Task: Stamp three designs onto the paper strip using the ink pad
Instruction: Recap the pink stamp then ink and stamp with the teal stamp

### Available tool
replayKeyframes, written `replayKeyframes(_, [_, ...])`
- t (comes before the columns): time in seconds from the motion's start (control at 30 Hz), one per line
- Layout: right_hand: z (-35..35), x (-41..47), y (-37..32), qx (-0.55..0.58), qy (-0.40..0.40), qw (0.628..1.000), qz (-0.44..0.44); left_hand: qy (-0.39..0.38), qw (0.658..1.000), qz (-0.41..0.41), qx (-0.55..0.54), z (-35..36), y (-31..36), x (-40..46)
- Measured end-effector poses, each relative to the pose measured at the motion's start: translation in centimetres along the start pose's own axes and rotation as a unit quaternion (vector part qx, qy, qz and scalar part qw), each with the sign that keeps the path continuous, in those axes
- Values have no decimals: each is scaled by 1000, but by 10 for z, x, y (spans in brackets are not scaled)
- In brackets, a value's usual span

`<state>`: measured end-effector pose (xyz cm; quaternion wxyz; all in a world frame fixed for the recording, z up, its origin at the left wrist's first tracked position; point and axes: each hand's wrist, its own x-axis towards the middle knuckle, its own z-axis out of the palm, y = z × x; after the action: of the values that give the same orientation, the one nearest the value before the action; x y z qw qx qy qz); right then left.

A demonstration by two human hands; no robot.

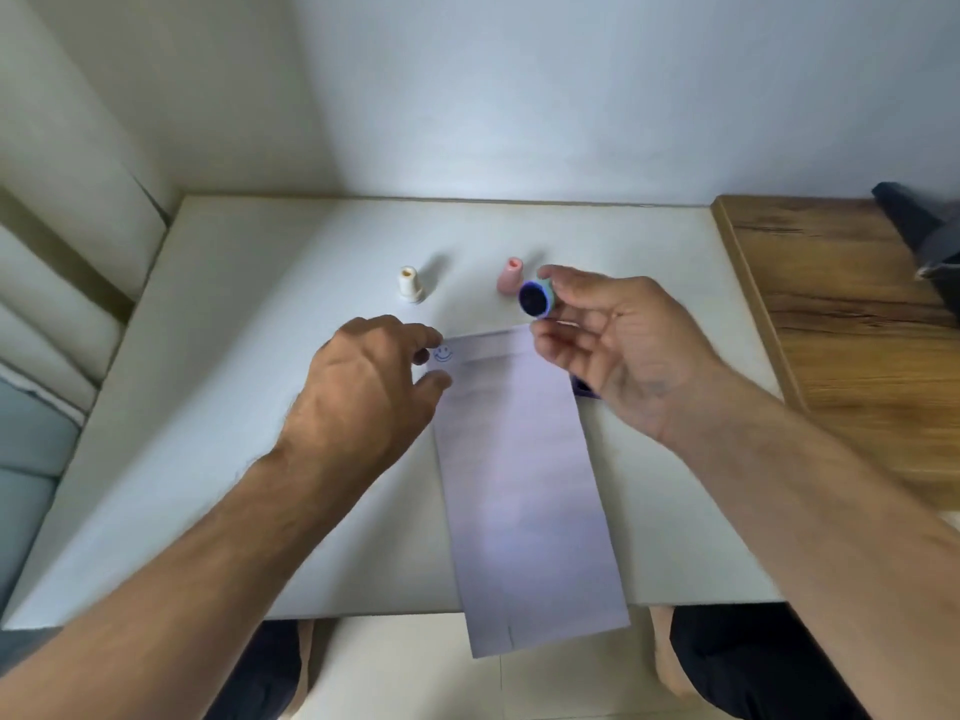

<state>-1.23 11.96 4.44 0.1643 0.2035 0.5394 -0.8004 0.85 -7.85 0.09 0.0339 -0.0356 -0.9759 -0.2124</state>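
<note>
Paper strip (519, 485) overhangs table (208, 407); right hand (613, 350) pinches stamp (537, 299), hiding ink pad (584, 388); left hand (363, 392) spread.

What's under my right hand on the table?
Beneath the right hand a dark purple corner pokes out beside the paper strip. It may be the ink pad, but the hand covers the rest, so I cannot confirm.

A white table (260, 356) stands against pale walls (571, 96), with a wooden surface (841, 304) just beside it.
</note>
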Motion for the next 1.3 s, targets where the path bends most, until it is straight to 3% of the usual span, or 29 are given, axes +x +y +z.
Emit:
replayKeyframes(0.17, [22, 8, 24, 204, -80, 971, 91, -32, 999, -6, 36, 9, 8, -6])
replayKeyframes(0.37, [23, 17, 36, 223, -100, 966, 87, -38, 997, -8, 73, 6, 5, -4])
replayKeyframes(0.47, [24, 20, 38, 141, -77, 986, 34, -39, 996, -18, 79, 3, 3, -1])
replayKeyframes(0.57, [25, 25, 38, -14, -5, 996, -83, -44, 995, -24, 83, 5, 3, 1])
replayKeyframes(0.67, [24, 30, 40, -183, 38, 964, -189, -58, 994, -20, 95, 8, 4, 1])
replayKeyframes(0.8, [23, 31, 49, -352, 81, 902, -236, -61, 991, -6, 122, 10, 6, 0])
replayKeyframes(1.3, [18, 38, 70, -487, 77, 807, -324, -74, 990, 0, 120, 10, 7, 2])
